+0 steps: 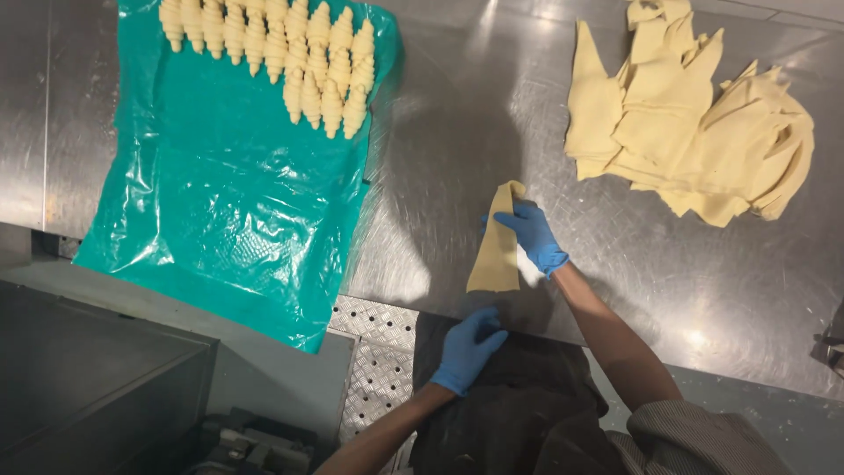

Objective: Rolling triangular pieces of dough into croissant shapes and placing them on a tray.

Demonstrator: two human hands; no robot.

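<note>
On the brushed stainless-steel tabletop [615,264], near its front edge: a long pale-yellow triangle of raw dough [497,246], lying flat with its wide base toward the body and its narrow tip away, slightly folded over at the top. Right hand [533,233] in a blue glove, fingers bent over the upper right edge of the triangle and pinching the tip end, seemingly to keep the strip stretched and straight. Left hand [468,347], also blue-gloved, off the dough and below the tabletop edge, fingers loosely curled against a dark apron [519,413], holding nothing. Well apart to the upper right, a loose heap of cut dough triangles [694,123], overlapping at all angles, within reach of the right arm. To the upper left, a crinkled teal plastic sheet [220,211] draped over the tabletop edge, probably to stop sticking, carrying rolled unbaked croissants [281,53] packed in tight rows at its far end, with most of the sheet bare. Below, diamond-patterned metal flooring [374,352].
</note>
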